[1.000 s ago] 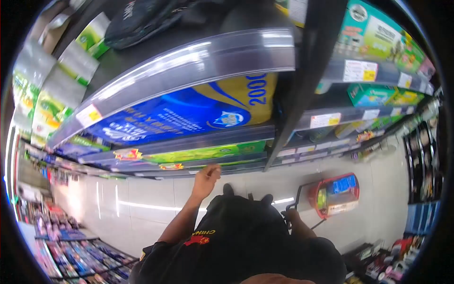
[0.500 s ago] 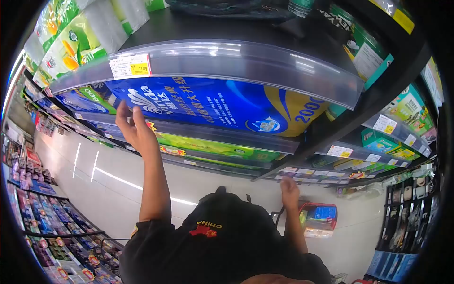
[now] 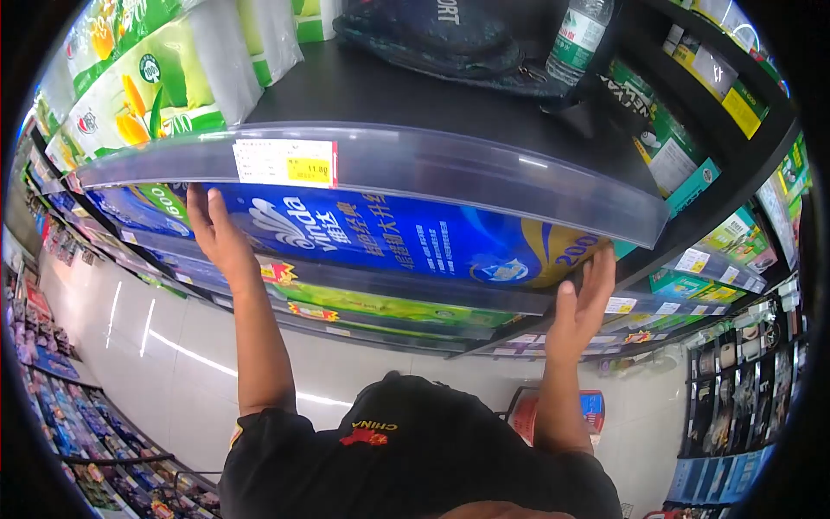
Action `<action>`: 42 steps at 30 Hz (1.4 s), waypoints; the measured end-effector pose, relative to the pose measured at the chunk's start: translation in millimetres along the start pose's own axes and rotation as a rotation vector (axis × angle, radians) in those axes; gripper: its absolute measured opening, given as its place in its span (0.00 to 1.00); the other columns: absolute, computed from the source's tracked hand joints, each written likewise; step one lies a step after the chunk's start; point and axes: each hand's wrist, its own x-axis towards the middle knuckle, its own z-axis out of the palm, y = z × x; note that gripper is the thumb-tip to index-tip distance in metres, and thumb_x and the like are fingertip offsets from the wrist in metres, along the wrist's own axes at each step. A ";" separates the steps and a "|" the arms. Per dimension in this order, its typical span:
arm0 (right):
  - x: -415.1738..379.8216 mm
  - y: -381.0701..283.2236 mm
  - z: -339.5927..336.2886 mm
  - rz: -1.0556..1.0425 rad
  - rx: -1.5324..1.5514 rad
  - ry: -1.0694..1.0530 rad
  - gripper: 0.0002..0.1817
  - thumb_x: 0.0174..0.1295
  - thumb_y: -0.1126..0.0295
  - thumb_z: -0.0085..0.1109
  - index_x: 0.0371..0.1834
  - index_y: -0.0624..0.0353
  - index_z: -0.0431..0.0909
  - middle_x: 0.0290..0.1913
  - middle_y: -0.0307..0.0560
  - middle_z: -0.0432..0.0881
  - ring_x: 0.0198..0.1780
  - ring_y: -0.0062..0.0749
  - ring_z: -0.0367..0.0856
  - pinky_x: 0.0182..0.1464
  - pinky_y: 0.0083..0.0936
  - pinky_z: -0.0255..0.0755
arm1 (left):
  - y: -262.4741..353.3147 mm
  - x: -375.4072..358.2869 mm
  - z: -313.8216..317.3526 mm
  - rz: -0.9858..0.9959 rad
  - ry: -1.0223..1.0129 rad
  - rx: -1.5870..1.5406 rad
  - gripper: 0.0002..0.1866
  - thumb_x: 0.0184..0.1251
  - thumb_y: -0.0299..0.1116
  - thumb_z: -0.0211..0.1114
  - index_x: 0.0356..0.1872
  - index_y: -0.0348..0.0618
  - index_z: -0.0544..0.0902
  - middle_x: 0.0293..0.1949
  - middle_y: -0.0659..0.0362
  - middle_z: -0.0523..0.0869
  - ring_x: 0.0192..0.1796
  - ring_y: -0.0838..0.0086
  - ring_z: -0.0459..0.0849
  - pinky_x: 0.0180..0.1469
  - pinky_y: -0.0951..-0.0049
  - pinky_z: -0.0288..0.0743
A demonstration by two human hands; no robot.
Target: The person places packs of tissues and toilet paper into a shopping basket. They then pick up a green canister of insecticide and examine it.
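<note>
A long blue-and-gold Vinda tissue pack [image 3: 346, 227] lies on a shelf below the clear price-label strip [image 3: 450, 164]. My left hand [image 3: 220, 238] is at the pack's left end, fingers apart, beside a second blue pack with a green 600 mark [image 3: 160, 206]. At the gold right end, my right hand [image 3: 584, 303] is raised with its fingers stretched upward and thumb apart. The fingertips lie against or close to the pack's end; firm contact cannot be made out. Both hands look open, one on each side of the pack.
Above are a dark bag [image 3: 424, 39], a water bottle [image 3: 581, 39] and white-green tissue packs [image 3: 143, 95]. A black shelf post [image 3: 735, 182] rises on the right. A red basket [image 3: 523, 415] with goods stands on the floor behind my right arm. More stocked shelves line both sides.
My right hand has come up from low by the basket to the pack's right end. My left hand has shifted slightly left and down. The view has tilted, showing more of the upper shelf.
</note>
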 end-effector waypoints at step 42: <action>-60.0 -21.3 5.5 0.568 0.687 0.655 0.43 0.68 0.33 0.34 0.74 0.55 0.60 0.70 0.49 0.67 0.69 0.40 0.68 0.70 0.41 0.62 | 24.7 -30.9 -79.5 -0.619 0.154 -0.698 0.45 0.69 0.70 0.40 0.70 0.39 0.65 0.63 0.48 0.73 0.63 0.59 0.76 0.62 0.55 0.73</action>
